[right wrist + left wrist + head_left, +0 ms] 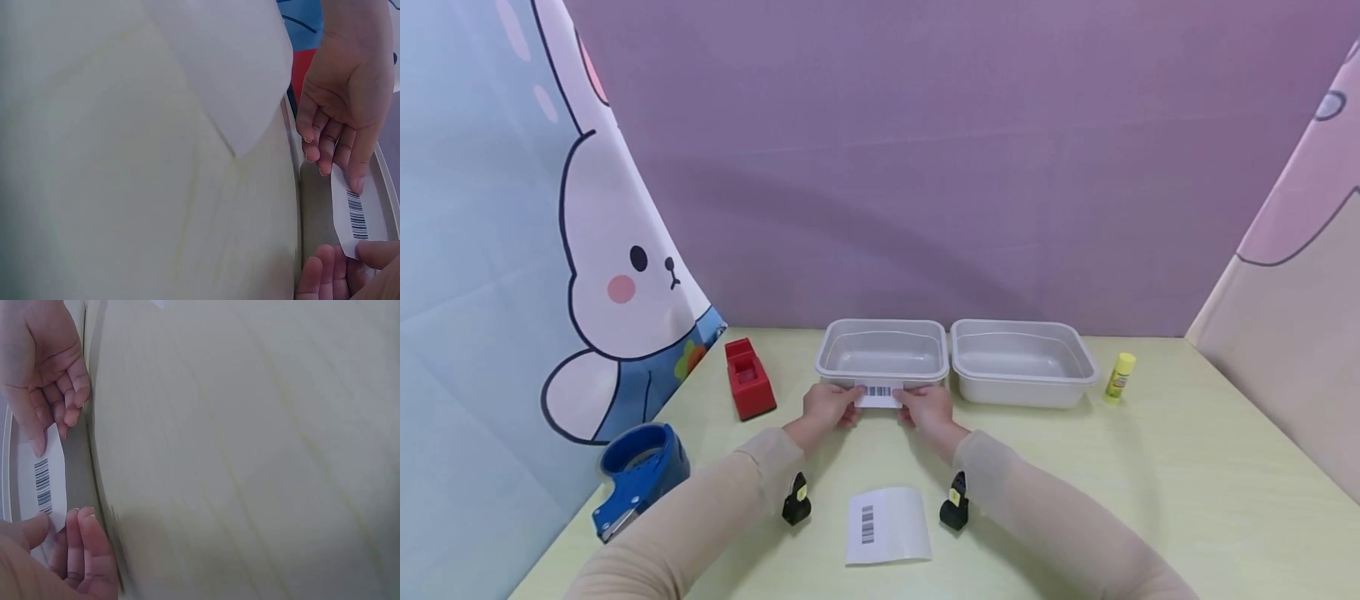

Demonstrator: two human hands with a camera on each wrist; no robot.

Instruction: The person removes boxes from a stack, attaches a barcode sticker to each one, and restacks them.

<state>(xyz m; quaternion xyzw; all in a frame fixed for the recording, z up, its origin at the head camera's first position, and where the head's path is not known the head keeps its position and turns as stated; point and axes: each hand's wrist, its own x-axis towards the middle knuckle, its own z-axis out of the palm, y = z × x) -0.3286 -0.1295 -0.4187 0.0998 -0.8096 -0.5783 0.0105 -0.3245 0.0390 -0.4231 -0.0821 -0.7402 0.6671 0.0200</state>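
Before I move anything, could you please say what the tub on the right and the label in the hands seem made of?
The tub looks like smooth, faintly shiny plastic, judging by its moulded rim; the label is probably matte paper, thin-edged and printed.

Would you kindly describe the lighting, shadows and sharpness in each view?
Head view: soft light, with a broad, faint shadow slanting across the purple backdrop; left wrist view: hazy, low contrast, the tabletop darker toward the right edge; right wrist view: slightly soft, dim along the left edge, though the barcode label shows distinct bars.
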